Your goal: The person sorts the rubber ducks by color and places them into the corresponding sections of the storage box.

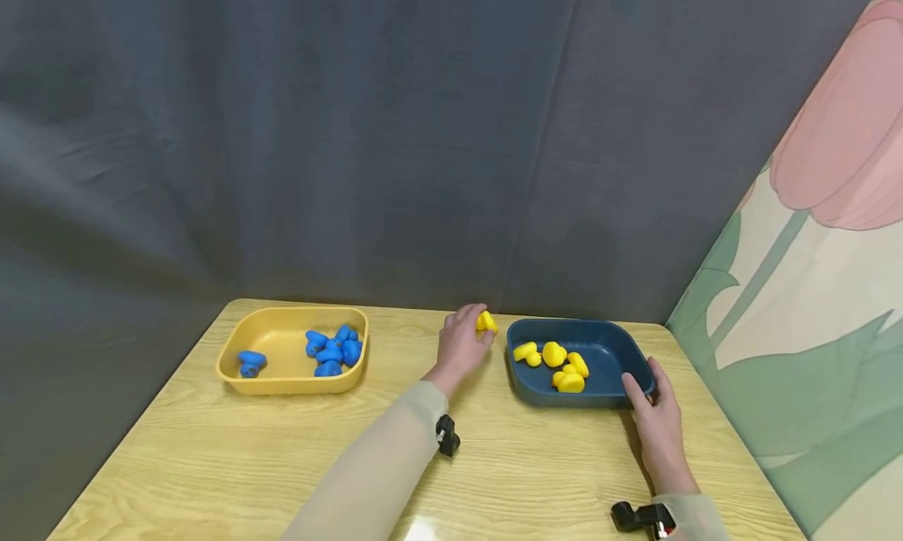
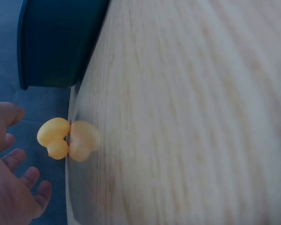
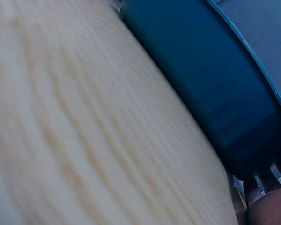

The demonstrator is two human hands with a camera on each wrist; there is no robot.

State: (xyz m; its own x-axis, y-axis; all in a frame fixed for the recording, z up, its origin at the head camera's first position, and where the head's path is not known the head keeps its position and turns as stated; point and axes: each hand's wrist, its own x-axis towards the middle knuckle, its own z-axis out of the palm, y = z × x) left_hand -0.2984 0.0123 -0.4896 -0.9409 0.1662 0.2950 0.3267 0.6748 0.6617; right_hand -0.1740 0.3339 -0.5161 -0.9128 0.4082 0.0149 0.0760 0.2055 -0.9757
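Observation:
A small yellow rubber duck (image 1: 487, 322) rests on the table between the two trays. My left hand (image 1: 463, 342) reaches around it. In the left wrist view, that hand's loosely bent fingers (image 2: 30, 177) are apart from the duck (image 2: 54, 137). My right hand (image 1: 658, 431) grips the right front corner of the dark blue tray (image 1: 564, 401), thumb at the rim and fingers along the outer side. Several yellow ducks (image 1: 553, 354) lie in the left half of this tray. The right wrist view shows the tray's outer wall (image 3: 201, 75), with the hand partly cut off.
At the left stands a yellow tray (image 1: 282, 386) holding several blue ducks (image 1: 329, 355), mostly at its right end. A dark curtain (image 1: 395, 149) hangs behind the wooden table (image 1: 522, 470). Floral fabric (image 1: 811, 290) borders the right side.

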